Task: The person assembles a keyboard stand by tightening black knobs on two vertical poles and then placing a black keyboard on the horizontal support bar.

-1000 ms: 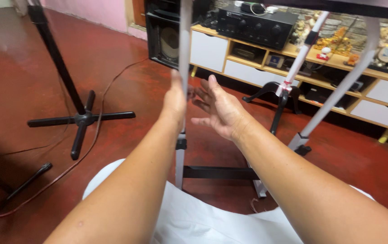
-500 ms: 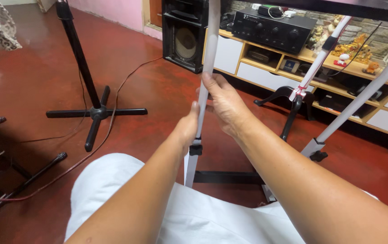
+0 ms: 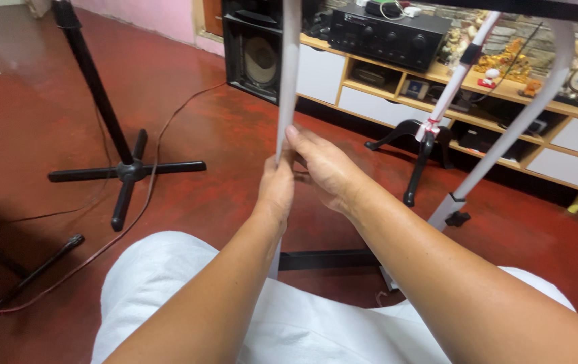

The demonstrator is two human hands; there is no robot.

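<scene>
A white metal leg (image 3: pixel 287 74) of a stand rises straight in front of me, from its black foot bar (image 3: pixel 326 259) on the floor to the top edge of the view. My left hand (image 3: pixel 275 192) is wrapped around this leg at mid-height. My right hand (image 3: pixel 323 168) grips the same leg just above, with its fingertips pressed against the tube. Two more white legs (image 3: pixel 518 125) of the stand slant up at the right. My lap in white cloth (image 3: pixel 168 290) fills the bottom of the view.
A black tripod stand (image 3: pixel 124 168) with a cable (image 3: pixel 161 162) is on the red floor at the left. Behind are a black speaker (image 3: pixel 255 57), an amplifier (image 3: pixel 397 34) and a wooden shelf unit (image 3: pixel 491 101) with white drawers.
Both hands were open on either side of the white leg one second ago. They have closed onto it and slid a little lower; the view has tilted down.
</scene>
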